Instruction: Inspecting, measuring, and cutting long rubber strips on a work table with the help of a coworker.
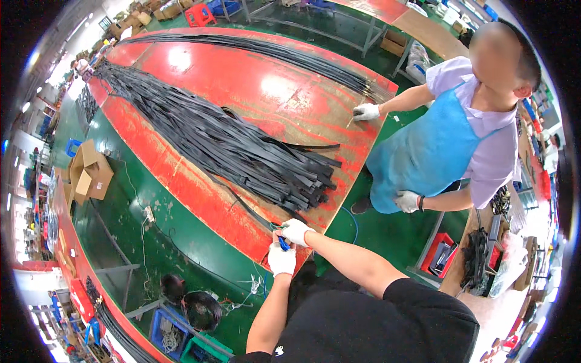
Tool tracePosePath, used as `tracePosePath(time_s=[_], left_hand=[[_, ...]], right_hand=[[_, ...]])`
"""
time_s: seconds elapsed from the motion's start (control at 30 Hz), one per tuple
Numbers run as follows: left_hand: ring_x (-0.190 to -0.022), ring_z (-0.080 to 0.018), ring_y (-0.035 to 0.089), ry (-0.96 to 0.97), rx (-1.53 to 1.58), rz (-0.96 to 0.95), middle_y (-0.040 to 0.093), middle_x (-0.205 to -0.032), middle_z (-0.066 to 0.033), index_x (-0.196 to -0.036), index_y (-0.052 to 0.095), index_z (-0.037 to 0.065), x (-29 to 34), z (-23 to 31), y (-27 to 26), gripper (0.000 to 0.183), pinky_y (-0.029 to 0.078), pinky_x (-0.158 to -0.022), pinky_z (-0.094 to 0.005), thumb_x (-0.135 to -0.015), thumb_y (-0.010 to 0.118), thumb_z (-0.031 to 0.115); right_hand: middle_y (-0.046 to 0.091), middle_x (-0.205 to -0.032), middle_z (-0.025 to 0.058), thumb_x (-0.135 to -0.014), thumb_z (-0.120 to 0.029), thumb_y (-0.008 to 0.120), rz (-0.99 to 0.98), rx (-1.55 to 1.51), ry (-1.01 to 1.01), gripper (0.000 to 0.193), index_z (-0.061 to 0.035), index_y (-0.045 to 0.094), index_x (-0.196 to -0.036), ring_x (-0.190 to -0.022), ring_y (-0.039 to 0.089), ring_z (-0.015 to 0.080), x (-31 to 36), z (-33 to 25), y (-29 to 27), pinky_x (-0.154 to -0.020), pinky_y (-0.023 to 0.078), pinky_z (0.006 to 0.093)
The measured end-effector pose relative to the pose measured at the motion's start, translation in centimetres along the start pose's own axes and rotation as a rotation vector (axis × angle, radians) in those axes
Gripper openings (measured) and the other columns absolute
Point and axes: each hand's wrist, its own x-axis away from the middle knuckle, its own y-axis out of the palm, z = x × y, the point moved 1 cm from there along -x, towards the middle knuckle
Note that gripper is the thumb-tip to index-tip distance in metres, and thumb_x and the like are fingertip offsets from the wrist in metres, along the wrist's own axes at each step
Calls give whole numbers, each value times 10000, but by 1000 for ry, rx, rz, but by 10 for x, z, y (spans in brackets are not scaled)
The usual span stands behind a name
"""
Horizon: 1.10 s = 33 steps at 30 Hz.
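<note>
Both my hands wear white gloves and meet at the red table's near corner. My left hand (282, 261) is closed around a small blue-handled tool (283, 244), too small here to tell its kind. Just above it, my right hand (296, 231) is closed at the near end of a single black strip (249, 208), which trails back along the table edge. My fingers partly hide that end. Beyond my hands lies a thick bundle of flat black strips (224, 136), its loose ends fanned toward me.
The long red table (200, 212) carries a second, thinner bundle of black strips (260, 48) along its far side. A co-worker in a blue apron (423, 145) stands at the right, one gloved hand on the table. A cardboard box (91, 172) and bins (166, 333) are at left.
</note>
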Motion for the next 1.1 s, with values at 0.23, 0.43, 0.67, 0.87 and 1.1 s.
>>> tracePosePath(time_s=[0.23,0.43,0.67,0.87,1.1], left_hand=[[-1211,-238,649,102,180,-249,640,-1401,-162,-1683,215,134,-4,-29,-2,955,517,-1030,-357,-912,778,143],[-1121,-189,647,-53,469,-449,620,-1382,-123,-1695,131,89,-4,-56,-7,964,519,-992,-311,-931,716,43],[-1083,-188,640,-30,164,-335,639,-1360,-114,-1678,252,118,6,-22,-17,831,499,-968,-292,-950,650,61],[-1148,-239,669,-115,227,-318,641,-1421,-176,-1650,322,96,5,4,-29,784,514,-993,-333,-925,614,34],[-837,-311,653,77,85,-126,641,-1025,-167,-1639,351,144,-9,-20,-20,839,550,-821,-426,-863,665,84]], right_hand=[[762,-942,197,-923,-339,699,137,385,-55,336,-18,778,-984,-875,734,317,-2,-3,-2,-798,551,433],[756,-1026,229,-941,-387,651,185,312,-104,392,-19,778,-984,-969,724,391,3,-1,11,-875,550,454],[759,-937,213,-960,-372,664,171,314,-126,361,-28,772,-958,-866,722,369,-4,9,4,-780,534,459],[760,-941,209,-978,-411,682,155,229,-141,397,-24,770,-969,-889,716,336,7,3,-6,-811,524,437],[750,-1033,105,-965,-268,702,307,110,-397,336,6,723,-1159,-967,681,186,21,33,-26,-887,550,349]])
